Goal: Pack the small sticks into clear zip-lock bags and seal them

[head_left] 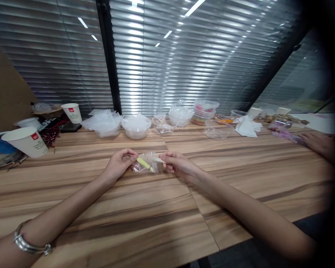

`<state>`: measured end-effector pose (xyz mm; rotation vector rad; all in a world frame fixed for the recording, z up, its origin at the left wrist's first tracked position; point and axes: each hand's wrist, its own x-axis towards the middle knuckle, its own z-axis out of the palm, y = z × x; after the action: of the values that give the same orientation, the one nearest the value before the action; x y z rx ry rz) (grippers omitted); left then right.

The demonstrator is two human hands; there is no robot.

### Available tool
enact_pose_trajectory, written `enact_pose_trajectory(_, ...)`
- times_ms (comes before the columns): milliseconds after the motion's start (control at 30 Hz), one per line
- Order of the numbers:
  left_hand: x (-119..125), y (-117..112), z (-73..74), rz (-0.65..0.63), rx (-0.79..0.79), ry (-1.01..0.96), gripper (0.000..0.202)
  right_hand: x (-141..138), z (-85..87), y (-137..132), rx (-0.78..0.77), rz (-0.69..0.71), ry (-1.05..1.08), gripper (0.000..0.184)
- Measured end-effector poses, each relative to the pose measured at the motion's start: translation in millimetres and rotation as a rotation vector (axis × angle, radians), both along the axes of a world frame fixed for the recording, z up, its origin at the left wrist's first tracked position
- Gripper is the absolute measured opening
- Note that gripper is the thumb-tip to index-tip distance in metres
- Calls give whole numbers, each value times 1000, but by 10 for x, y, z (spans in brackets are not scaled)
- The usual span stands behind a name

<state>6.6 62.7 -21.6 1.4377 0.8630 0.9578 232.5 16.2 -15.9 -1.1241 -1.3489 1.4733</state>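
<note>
A small clear plastic bag (147,163) with a yellow-green stick inside lies just above the wooden table (145,219), held between both hands. My left hand (119,163) pinches the bag's left edge with curled fingers. My right hand (176,164) pinches its right edge, where a pale stick end pokes out at the bag's mouth.
Along the back stand paper cups (26,141), clear plastic tubs and lids (136,127), stacked containers with coloured contents (204,111) and crumpled bags (103,122). Another person's hand (319,143) rests at the right edge. Window blinds (184,56) close off the back.
</note>
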Motion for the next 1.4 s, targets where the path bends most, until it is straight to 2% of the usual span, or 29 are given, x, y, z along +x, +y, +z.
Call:
enact_pose_trajectory(67, 0, 3, 3, 0, 0, -1, 27, 0, 12, -12, 2, 21, -8, 23)
enact_pose_trajectory(100, -1, 3, 5, -1, 1, -3, 27, -1, 23, -21, 65, -13, -56, 22)
enact_pose_trajectory(200, -8, -1, 11, -15, 4, 10, 26, -13, 56, -46, 408, -168, -285, 18)
enact_pose_trajectory(267, -12, -7, 10, -39, 4, 35, 26, -29, 60, -55, 539, -188, -373, 17)
enact_pose_trajectory(300, -12, -10, 8, -46, 5, 44, 26, -38, 53, -54, 521, -168, -358, 18)
enact_pose_trajectory(433, 4, -16, 12, -13, 9, 48, 26, -40, 6, -5, 188, -60, -80, 24)
enact_pose_trajectory(500, 16, -22, 27, 13, 13, 58, 27, -22, 7, 23, 102, -24, -8, 25)
enact_pose_trajectory(667, 21, -44, 53, 60, 61, 97, 29, -32, 92, -14, 181, 4, -148, 27)
enact_pose_trajectory(833, -4, -18, 1, 66, 105, 116, 31, -59, 106, -70, 199, 163, -229, 29)
enact_pose_trajectory(900, -10, 0, -13, 66, 150, 155, 32, -45, 88, -61, 213, 160, -275, 27)
enact_pose_trajectory(1000, 0, -17, 6, 104, 356, 311, 34, -29, 58, -48, 180, 104, -291, 30)
enact_pose_trajectory(1100, 37, -114, 58, 215, 760, 514, 42, -47, 36, -63, 150, 49, -255, 30)
enact_pose_trajectory(1133, 52, -157, 74, 193, 882, 578, 49, -60, 31, -74, 146, 34, -238, 29)
enact_pose_trajectory(1200, 78, -232, 94, 62, 1049, 679, 65, -89, 23, -95, 137, 25, -205, 29)
enact_pose_trajectory(1267, 91, -275, 96, -47, 1127, 732, 72, -113, 15, -108, 132, 48, -183, 28)
enact_pose_trajectory(1400, 76, -260, 78, -60, 1153, 748, 64, -131, -5, -107, 155, 95, -186, 27)
